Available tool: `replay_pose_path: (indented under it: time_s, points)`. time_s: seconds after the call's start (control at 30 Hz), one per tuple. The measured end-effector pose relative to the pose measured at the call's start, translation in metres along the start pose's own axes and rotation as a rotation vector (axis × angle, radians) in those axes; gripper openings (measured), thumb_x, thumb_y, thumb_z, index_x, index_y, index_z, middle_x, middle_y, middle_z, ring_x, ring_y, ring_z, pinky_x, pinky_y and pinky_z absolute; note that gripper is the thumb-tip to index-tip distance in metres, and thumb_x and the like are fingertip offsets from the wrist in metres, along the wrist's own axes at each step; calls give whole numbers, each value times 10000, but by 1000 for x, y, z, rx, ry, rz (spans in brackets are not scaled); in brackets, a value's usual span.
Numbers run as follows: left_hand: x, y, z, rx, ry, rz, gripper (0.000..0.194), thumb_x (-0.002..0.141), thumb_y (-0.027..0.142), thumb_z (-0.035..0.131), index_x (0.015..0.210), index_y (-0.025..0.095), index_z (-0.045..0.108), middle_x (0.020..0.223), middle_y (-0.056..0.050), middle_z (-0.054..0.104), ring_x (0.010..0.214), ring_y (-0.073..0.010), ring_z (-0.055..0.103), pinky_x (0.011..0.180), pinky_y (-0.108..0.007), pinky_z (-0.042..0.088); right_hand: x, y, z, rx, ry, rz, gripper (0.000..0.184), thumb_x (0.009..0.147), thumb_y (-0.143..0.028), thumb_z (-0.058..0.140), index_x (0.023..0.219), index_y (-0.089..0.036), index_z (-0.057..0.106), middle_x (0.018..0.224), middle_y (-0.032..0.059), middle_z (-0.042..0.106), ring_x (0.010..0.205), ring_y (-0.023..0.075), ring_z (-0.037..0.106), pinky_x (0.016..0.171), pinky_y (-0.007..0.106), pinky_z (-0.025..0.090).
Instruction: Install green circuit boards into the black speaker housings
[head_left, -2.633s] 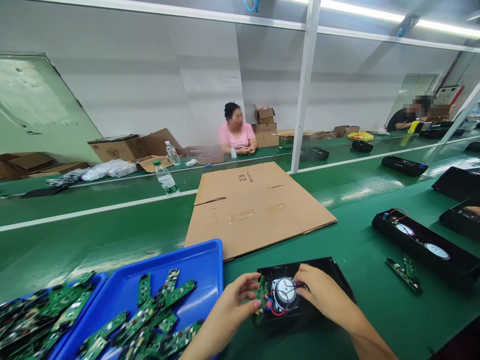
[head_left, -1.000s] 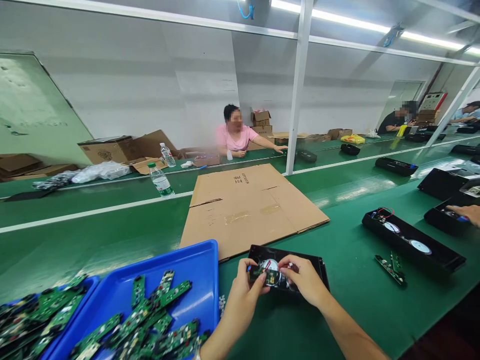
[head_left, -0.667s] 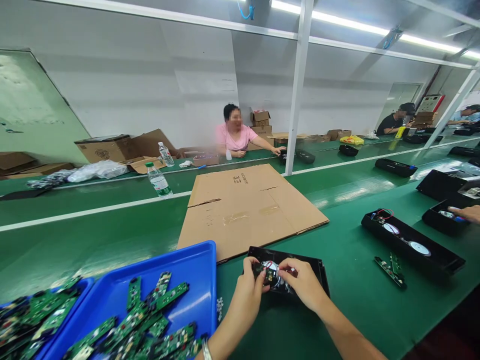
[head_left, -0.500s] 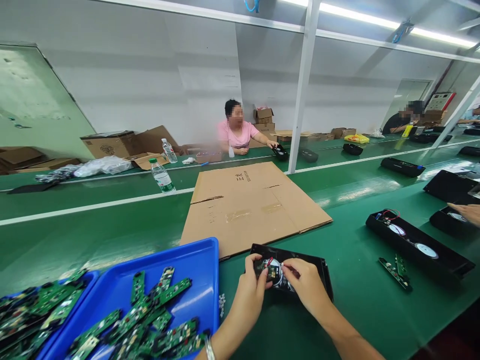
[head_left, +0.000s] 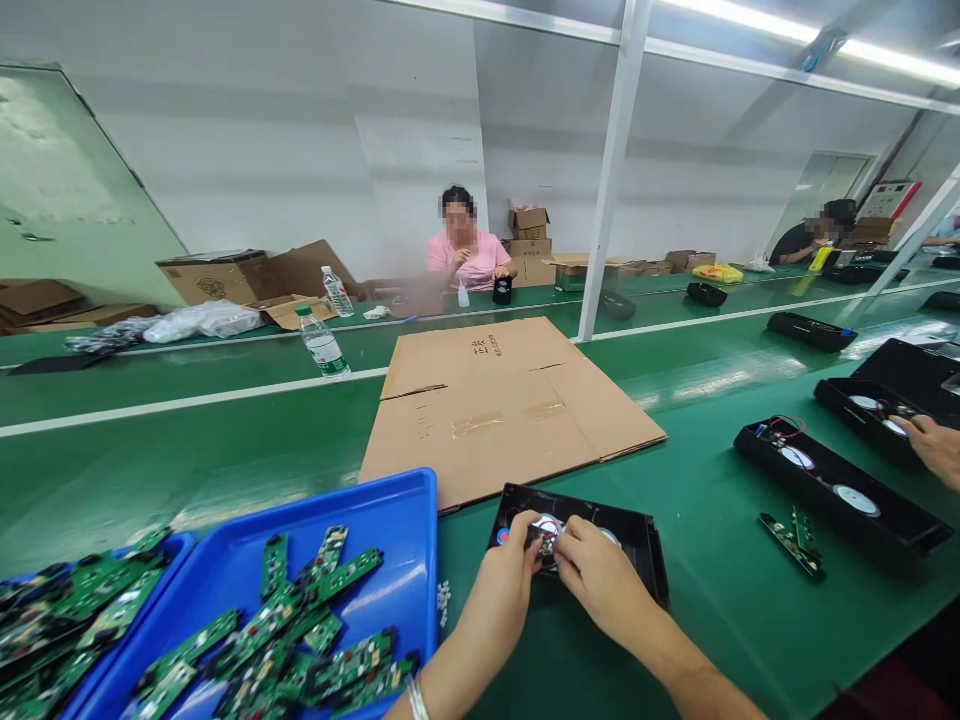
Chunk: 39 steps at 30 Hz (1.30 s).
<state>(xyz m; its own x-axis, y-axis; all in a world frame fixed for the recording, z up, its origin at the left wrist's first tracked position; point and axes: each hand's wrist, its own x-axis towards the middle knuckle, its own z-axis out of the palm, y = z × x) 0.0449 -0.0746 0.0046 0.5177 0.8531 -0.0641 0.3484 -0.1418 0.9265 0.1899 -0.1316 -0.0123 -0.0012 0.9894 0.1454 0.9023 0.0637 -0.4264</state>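
A black speaker housing (head_left: 641, 545) lies on the green table in front of me, with round silvery speakers inside it. My left hand (head_left: 499, 580) is closed over its left part, gripping a small circuit board (head_left: 541, 541) between thumb and fingers. Against the board's right side, my right hand (head_left: 604, 575) pinches with thumb and forefinger; the piece in that pinch is too small and hidden to name. At the left end of the housing a red and blue spot (head_left: 503, 536) shows beside my left fingers.
A blue tray (head_left: 431, 560) heaped with circuit boards stands at left. Flattened cardboard (head_left: 510, 400) lies beyond the housing. At right are another speaker housing (head_left: 817, 480), loose boards (head_left: 791, 545) and a co-worker's hand (head_left: 934, 445). A person in pink (head_left: 480, 255) sits opposite.
My left hand has turned the board, and my right hand has closed in beside it. The person opposite has drawn a black housing closer. The co-worker's hand at right has shifted over another housing.
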Motion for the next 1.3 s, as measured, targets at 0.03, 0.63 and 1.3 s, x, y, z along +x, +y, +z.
replay_pose_path:
  time_s: [0.03,0.63,1.3]
  points:
    - [0,-2,0,-11,10,-7,289,865,309,449,1114,216,562,826,-93,703,773,-271,703,742,-355,547,0,1,1,-25,2,3,173,921,-136,455,838,-175,602,889,33,552,790,151,533,659,255,414]
    - [-4,-6,-3,311,-110,251,256,917,154,313,1053,237,513,893,-56,690,792,-216,659,695,-274,453,-1,11,17,-89,230,-96,98,932,-184,506,861,-184,574,803,11,592,694,146,574,584,242,411]
    - [-8,-11,4,34,-86,112,265,918,229,291,1090,203,491,914,-86,620,749,-194,660,694,-351,597,0,4,12,-83,155,-43,84,828,-115,635,817,-184,588,799,6,590,711,169,580,591,261,428]
